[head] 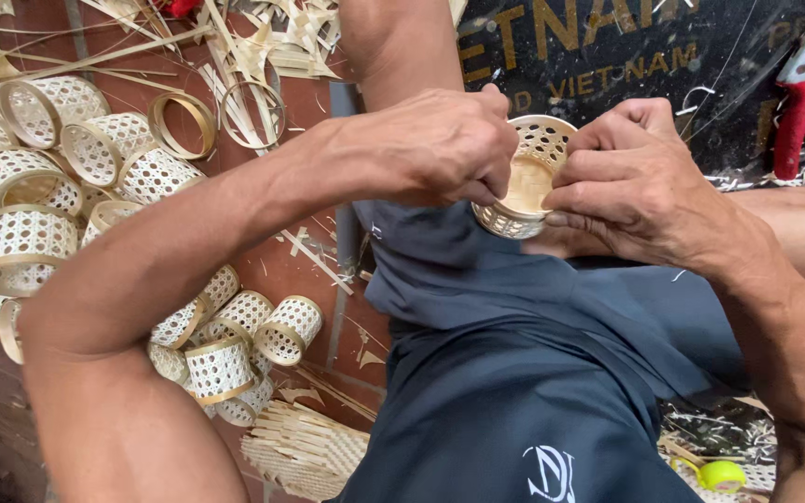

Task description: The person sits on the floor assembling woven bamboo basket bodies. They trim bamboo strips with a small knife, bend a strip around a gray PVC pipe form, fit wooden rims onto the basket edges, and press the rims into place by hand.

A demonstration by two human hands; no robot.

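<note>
Two hands closed on one small woven basket (525, 177): left hand (440, 144) gripping near rim, right hand (631, 182) pinching opposite wall; opening tilted toward wearer.

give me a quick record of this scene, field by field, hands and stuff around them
setting: person seated by a red tiled floor, head view looking down
left hand: grips the rim of a small woven basket
right hand: pinches the basket's other side
basket: open lattice weave, pale, held over the lap
clothing: dark blue shorts
floor left: pile of similar woven baskets, loose bamboo rings, bamboo strips
far right: red-handled cutters
near right: yellow tape roll
</note>
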